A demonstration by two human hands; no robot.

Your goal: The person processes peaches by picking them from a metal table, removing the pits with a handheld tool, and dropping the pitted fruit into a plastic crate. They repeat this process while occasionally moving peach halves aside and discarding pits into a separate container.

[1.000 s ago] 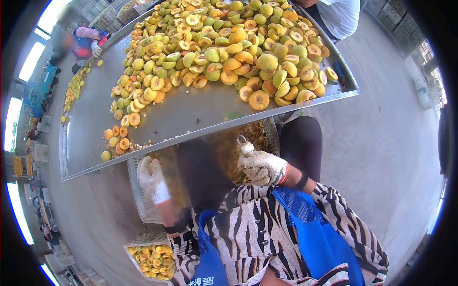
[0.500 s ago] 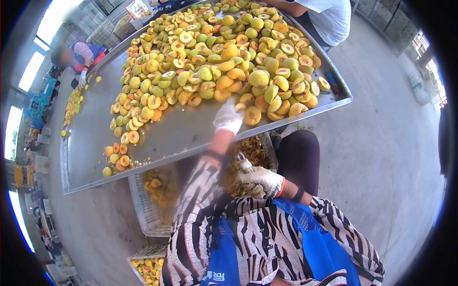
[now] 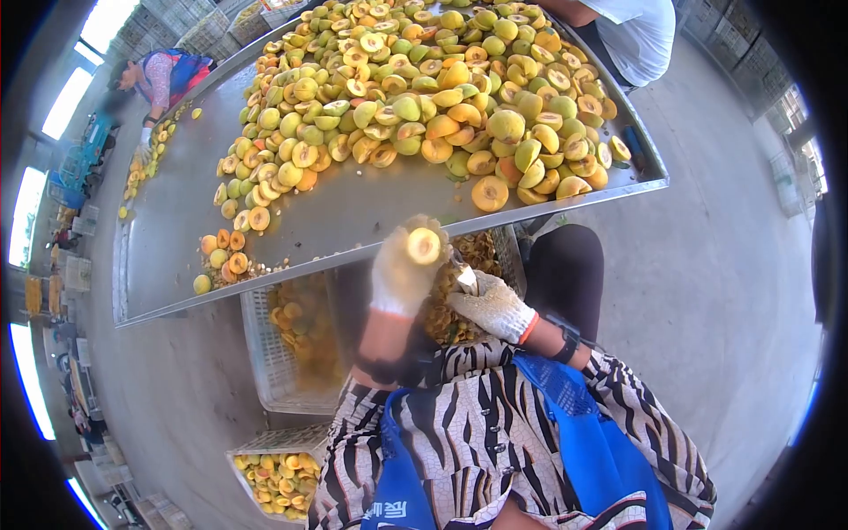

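Lifted from table, left hand (image 3: 402, 276) grips peach half (image 3: 423, 246).

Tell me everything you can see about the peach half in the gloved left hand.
The peach half is a small rounded piece with yellow-orange flesh and a darker hollow in the middle of its cut face, which is turned up toward the camera. It is gripped in the fingers of the left hand, which wears a white knit glove, just below the near edge of the metal table. The right hand, also gloved, holds a small tool close beside it; contact cannot be told.
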